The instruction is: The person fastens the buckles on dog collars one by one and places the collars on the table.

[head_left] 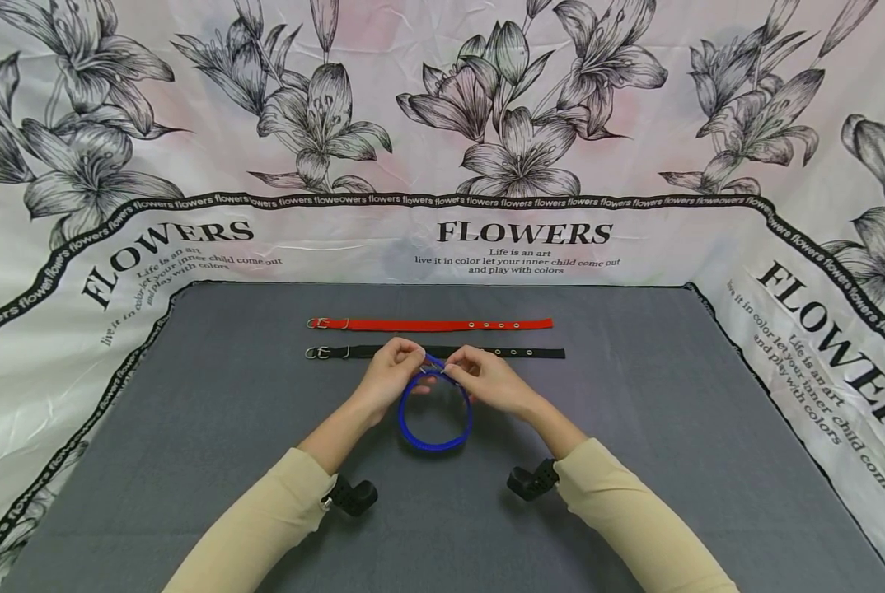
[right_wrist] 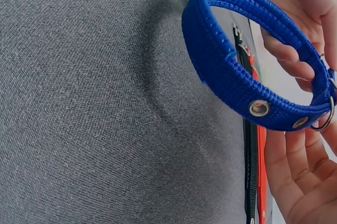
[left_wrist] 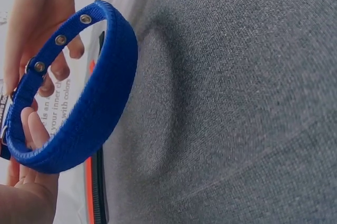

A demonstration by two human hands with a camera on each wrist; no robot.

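Note:
A blue collar (head_left: pixel 435 447) is bent round into a loop above the grey cloth, its ends meeting at the far side. My left hand (head_left: pixel 389 377) pinches it near the left of that join, thumb against fingertips. From the other side my right hand (head_left: pixel 496 384) pinches the strap end by the metal buckle. Metal eyelets (left_wrist: pixel 60 40) run along the thinner strap in the left wrist view. A metal ring (right_wrist: pixel 327 116) hangs by the join in the right wrist view. The fingers partly hide the buckle.
Just beyond the hands a black collar (head_left: pixel 539 353) lies flat, partly covered by them. Parallel behind it is a red collar (head_left: pixel 413 325), also flat with its buckle at the left. A flower-printed cloth (head_left: pixel 339 239) rises behind the grey surface (head_left: pixel 227 428).

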